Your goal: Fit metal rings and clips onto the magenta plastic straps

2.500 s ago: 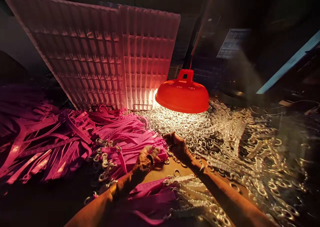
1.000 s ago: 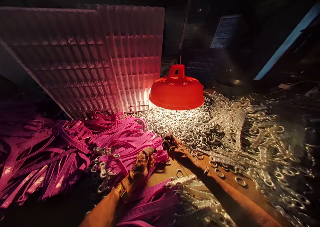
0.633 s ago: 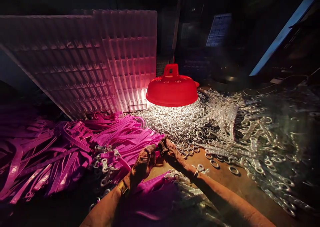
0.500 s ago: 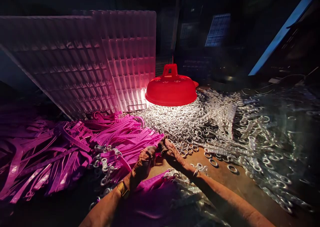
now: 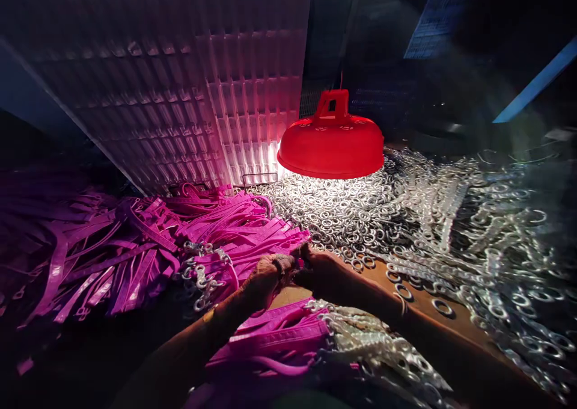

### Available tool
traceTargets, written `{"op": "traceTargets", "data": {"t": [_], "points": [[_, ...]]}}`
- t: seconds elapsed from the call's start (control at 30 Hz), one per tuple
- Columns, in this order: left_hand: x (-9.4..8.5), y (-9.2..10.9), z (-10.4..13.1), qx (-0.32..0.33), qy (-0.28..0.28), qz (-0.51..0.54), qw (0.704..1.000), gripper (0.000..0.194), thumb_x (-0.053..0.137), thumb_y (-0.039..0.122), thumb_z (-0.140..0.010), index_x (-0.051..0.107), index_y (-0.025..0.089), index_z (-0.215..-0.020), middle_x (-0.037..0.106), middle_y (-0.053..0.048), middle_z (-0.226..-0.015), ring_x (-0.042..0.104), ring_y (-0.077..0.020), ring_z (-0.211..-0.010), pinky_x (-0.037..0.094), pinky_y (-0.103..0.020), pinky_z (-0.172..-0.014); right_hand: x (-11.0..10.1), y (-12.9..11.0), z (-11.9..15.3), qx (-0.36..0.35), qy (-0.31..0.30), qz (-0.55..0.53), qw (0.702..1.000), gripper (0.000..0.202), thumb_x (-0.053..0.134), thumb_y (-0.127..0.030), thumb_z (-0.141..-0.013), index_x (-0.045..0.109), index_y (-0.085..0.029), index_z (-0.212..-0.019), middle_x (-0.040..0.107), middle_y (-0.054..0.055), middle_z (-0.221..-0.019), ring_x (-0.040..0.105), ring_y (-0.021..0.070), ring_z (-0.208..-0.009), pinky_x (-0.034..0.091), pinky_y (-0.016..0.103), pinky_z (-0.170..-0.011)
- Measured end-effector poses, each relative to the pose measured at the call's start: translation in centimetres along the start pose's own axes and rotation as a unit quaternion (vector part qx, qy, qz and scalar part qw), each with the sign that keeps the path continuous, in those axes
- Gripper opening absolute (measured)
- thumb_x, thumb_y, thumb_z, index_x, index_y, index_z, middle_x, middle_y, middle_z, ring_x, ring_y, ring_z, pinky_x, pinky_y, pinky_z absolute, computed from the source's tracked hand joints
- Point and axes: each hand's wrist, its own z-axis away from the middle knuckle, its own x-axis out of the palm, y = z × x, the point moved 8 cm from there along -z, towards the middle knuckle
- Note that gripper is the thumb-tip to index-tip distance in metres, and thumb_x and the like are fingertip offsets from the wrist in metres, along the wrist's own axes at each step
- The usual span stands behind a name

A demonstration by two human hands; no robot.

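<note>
Where the brown table (image 5: 288,296) comes nearest, a bundle of pink straps (image 5: 279,335) lies in the near middle, silvery chains (image 5: 376,340) spreading from its right end. Just beyond, the left hand (image 5: 269,275) and right hand (image 5: 319,269) come close together, fingers curled inward; it is too dark to tell whether either holds anything. They are at the right end of a large heap of pink straps (image 5: 241,224) filling the left side. Silver rings (image 5: 347,216) cover the table to the right. Over them hangs a lit red lamp (image 5: 331,150); at far left stands a tall ribbed panel (image 5: 252,102).
</note>
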Motion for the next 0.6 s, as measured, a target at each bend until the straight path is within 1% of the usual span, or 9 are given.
{"op": "traceTargets", "data": {"t": [0.07, 0.13, 0.2, 0.27, 0.3, 0.37, 0.47, 0.53, 0.6], "points": [[0.2, 0.7, 1.2, -0.032, -0.004, -0.013, 0.999, 0.038, 0.069, 0.050, -0.056, 0.051, 0.016, -0.056, 0.030, 0.010, -0.041, 0.019, -0.0031, -0.037, 0.011, -0.022, -0.038, 0.5, -1.1, 1.7, 0.020, -0.026, 0.024, 0.999, 0.018, 0.048, -0.029, -0.088, 0.048, -0.015, -0.100, 0.053, -0.002, -0.063, 0.038, 0.0074, -0.050, 0.027, 0.021, -0.046], [0.7, 0.5, 2.7, -0.073, -0.030, -0.047, 0.996, 0.037, 0.068, 0.049, -0.060, 0.055, 0.015, -0.057, 0.031, 0.010, -0.040, 0.021, -0.0038, -0.037, 0.011, -0.023, -0.038, 1.4, -2.2, 3.7, 0.019, -0.037, 0.040, 0.998, 0.020, 0.047, -0.024, -0.088, 0.045, -0.016, -0.106, 0.052, -0.004, -0.061, 0.032, 0.0067, -0.048, 0.022, 0.021, -0.045], [1.5, -0.4, 4.3, -0.101, -0.072, -0.083, 0.989, 0.036, 0.065, 0.048, -0.067, 0.058, 0.013, -0.059, 0.033, 0.009, -0.042, 0.023, -0.0043, -0.039, 0.013, -0.024, -0.040, 2.7, -3.0, 6.0, 0.017, -0.047, 0.041, 0.998, 0.025, 0.048, -0.022, -0.087, 0.042, -0.016, -0.110, 0.053, -0.004, -0.062, 0.030, 0.0067, -0.048, 0.020, 0.021, -0.045], [2.2, -1.8, 5.8, -0.125, -0.106, -0.102, 0.981, 0.039, 0.062, 0.049, -0.072, 0.057, 0.013, -0.060, 0.036, 0.007, -0.046, 0.025, -0.0047, -0.043, 0.015, -0.023, -0.042, 4.2, -3.4, 8.1, 0.024, -0.058, 0.035, 0.997, 0.024, 0.046, -0.020, -0.087, 0.042, -0.015, -0.111, 0.053, -0.003, -0.061, 0.030, 0.0066, -0.048, 0.018, 0.021, -0.043], [2.5, -2.6, 6.5, -0.136, -0.118, -0.100, 0.979, 0.041, 0.062, 0.051, -0.073, 0.055, 0.013, -0.058, 0.037, 0.007, -0.048, 0.027, -0.0050, -0.045, 0.017, -0.023, -0.043, 4.9, -3.4, 9.1, 0.035, -0.063, 0.031, 0.997, 0.022, 0.044, -0.019, -0.088, 0.043, -0.015, -0.109, 0.052, -0.003, -0.060, 0.030, 0.0065, -0.047, 0.017, 0.021, -0.043], [3.1, -4.0, 7.8, -0.164, -0.132, -0.081, 0.974, 0.047, 0.064, 0.058, -0.069, 0.050, 0.014, -0.055, 0.038, 0.006, -0.050, 0.028, -0.0053, -0.046, 0.018, -0.023, -0.045, 5.9, -3.3, 10.5, 0.071, -0.060, 0.014, 0.996, 0.018, 0.043, -0.021, -0.088, 0.045, -0.016, -0.105, 0.050, -0.005, -0.056, 0.028, 0.0063, -0.045, 0.016, 0.021, -0.041], [4.1, -4.9, 9.5, -0.194, -0.135, -0.045, 0.971, 0.053, 0.065, 0.064, -0.065, 0.048, 0.014, -0.055, 0.039, 0.005, -0.051, 0.030, -0.0051, -0.047, 0.019, -0.023, -0.044, 6.5, -3.0, 12.0, 0.121, -0.039, -0.033, 0.991, 0.018, 0.046, -0.028, -0.088, 0.048, -0.018, -0.103, 0.048, -0.005, -0.055, 0.030, 0.0066, -0.045, 0.019, 0.020, -0.040], [4.7, -5.0, 10.4, -0.198, -0.122, -0.018, 0.972, 0.053, 0.066, 0.063, -0.066, 0.050, 0.013, -0.056, 0.041, 0.004, -0.052, 0.032, -0.0050, -0.047, 0.022, -0.021, -0.044, 6.8, -3.0, 12.4, 0.126, -0.025, -0.074, 0.989, 0.023, 0.046, -0.032, -0.089, 0.047, -0.018, -0.107, 0.053, -0.004, -0.062, 0.036, 0.0075, -0.049, 0.024, 0.019, -0.042], [5.0, -5.2, 11.0, -0.194, -0.093, 0.034, 0.976, 0.051, 0.068, 0.060, -0.065, 0.050, 0.013, -0.057, 0.044, 0.003, -0.053, 0.037, -0.0054, -0.048, 0.027, -0.020, -0.046, 7.0, -2.8, 12.7, 0.120, -0.013, -0.104, 0.987, 0.025, 0.046, -0.034, -0.090, 0.046, -0.018, -0.109, 0.057, -0.001, -0.071, 0.042, 0.0088, -0.055, 0.031, 0.019, -0.046]]}}
